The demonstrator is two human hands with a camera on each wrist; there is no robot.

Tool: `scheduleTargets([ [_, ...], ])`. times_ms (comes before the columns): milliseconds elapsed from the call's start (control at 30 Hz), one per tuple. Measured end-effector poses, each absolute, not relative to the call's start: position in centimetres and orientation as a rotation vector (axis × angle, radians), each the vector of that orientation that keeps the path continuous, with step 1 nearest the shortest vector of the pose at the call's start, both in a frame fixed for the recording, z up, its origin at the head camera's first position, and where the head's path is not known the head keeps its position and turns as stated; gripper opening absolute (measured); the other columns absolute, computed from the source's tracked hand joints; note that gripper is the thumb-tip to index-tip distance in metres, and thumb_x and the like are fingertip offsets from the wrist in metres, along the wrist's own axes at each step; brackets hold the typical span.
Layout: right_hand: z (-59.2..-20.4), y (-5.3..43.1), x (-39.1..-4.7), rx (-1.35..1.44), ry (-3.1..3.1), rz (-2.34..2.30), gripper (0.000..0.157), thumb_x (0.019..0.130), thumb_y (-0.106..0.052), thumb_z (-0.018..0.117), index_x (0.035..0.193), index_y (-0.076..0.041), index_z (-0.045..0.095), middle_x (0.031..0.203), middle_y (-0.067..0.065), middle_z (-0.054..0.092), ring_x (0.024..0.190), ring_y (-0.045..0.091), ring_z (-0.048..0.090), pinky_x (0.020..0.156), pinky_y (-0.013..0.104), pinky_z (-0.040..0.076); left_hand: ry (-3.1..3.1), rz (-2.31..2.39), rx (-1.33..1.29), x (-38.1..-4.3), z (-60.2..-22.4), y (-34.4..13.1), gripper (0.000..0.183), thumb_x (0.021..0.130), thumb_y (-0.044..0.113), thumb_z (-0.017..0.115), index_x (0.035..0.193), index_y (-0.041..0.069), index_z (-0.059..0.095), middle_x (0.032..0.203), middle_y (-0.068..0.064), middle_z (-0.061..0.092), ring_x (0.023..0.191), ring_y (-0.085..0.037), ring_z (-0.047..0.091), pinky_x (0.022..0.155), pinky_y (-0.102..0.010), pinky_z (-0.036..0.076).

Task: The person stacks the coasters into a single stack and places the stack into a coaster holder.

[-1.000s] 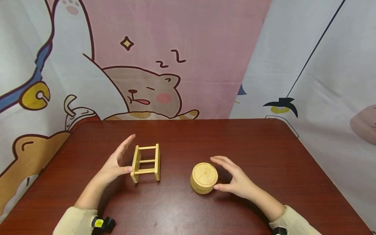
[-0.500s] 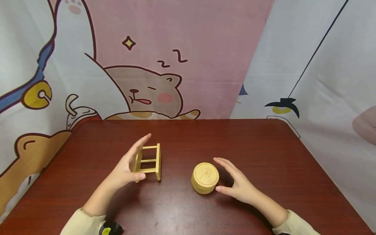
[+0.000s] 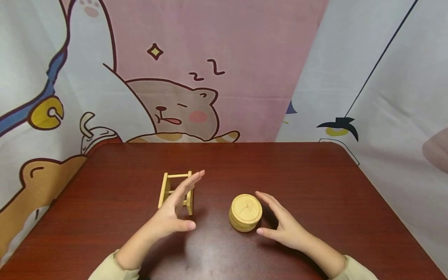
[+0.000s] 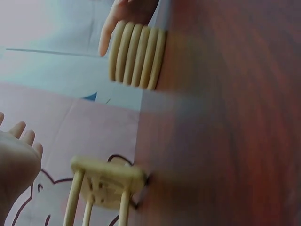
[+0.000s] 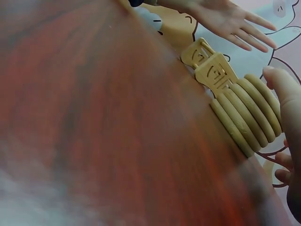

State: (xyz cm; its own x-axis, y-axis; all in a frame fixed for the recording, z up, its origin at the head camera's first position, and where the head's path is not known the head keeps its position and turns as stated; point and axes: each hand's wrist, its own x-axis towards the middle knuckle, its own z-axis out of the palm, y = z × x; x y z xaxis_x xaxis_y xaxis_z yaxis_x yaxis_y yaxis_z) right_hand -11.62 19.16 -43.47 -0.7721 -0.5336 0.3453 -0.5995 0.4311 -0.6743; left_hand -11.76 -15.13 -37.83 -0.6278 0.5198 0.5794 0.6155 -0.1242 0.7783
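A stack of round wooden coasters (image 3: 246, 212) stands on the table, its top one engraved with a ginkgo leaf; the right wrist view shows the stacked discs (image 5: 247, 115) from the side. My right hand (image 3: 287, 225) curves beside the stack's right side, fingers spread, apart from it in the head view. Left of the stack is a small wooden rack (image 3: 163, 190) with side panels joined by rods. My left hand (image 3: 169, 216) hovers in front of the rack, partly hiding it, thumb and fingers apart and holding nothing. Cut-out patterns mark the rack's panels (image 5: 216, 73) in the right wrist view.
The dark red-brown table (image 3: 280, 167) has a glossy top. Behind it hangs a cartoon-printed cloth (image 3: 252, 77) that reaches the table's far edge. Both sleeves are pale yellow.
My left hand has moved right and slightly nearer, from the rack's left side to in front of it, towards the coasters. The right hand has drawn slightly away from the stack.
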Motion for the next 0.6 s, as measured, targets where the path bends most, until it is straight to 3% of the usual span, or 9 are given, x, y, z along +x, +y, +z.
scheduleTargets([
  [267,-43.9,19.2,-10.8,0.988,-2.621,1.284,0.088,0.081,-0.022,0.078,0.151,-0.014,0.025,0.149,0.007,0.034,0.135,0.024,0.031,0.103,0.042,0.032,-2.061,-1.883,-1.328,-11.3,-38.7,-13.0,0.094,0.082,0.047,0.073,0.149,0.001,0.025,0.152,-0.015,0.029,0.139,-0.033,0.022,0.110,-0.035,0.019],
  [600,-44.1,19.1,-10.6,1.006,-2.598,1.283,0.088,0.080,-0.024,0.079,0.150,-0.010,0.028,0.147,0.008,0.036,0.134,0.022,0.033,0.105,0.026,0.024,-2.149,-1.947,-1.237,-11.3,-39.5,-11.3,0.088,0.078,0.028,0.079,0.149,0.009,0.030,0.151,-0.007,0.035,0.138,-0.029,0.027,0.109,-0.038,0.022],
])
